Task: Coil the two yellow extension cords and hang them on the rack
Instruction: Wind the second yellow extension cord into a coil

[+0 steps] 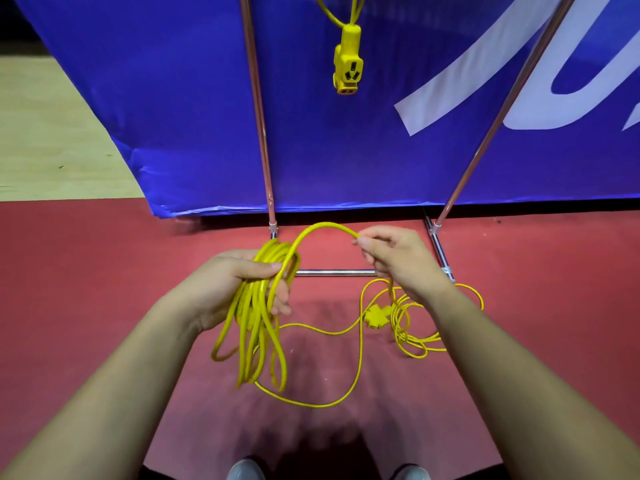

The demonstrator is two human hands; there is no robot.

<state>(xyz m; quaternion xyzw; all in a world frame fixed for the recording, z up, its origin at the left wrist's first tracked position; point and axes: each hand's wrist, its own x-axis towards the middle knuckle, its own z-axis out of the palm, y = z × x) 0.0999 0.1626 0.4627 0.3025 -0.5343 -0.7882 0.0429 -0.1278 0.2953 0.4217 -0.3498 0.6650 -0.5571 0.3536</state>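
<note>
My left hand (242,285) grips a bundle of several loops of a yellow extension cord (256,327), which hang down below the palm. From the bundle the cord arches up and right to my right hand (394,258), which pinches it between thumb and fingers. The loose rest of this cord (412,327) lies in loops on the red floor, with its yellow socket block (375,315) beneath my right hand. A second yellow cord hangs from the top of the metal rack (258,109); its socket end (347,64) dangles in front of the blue banner.
The rack's chrome base bars (334,272) lie on the red floor (104,271) just past my hands. A blue banner (166,98) with white lettering stands behind the rack. Pale wooden floor (45,133) shows at the left. My shoe tips (246,469) are at the bottom edge.
</note>
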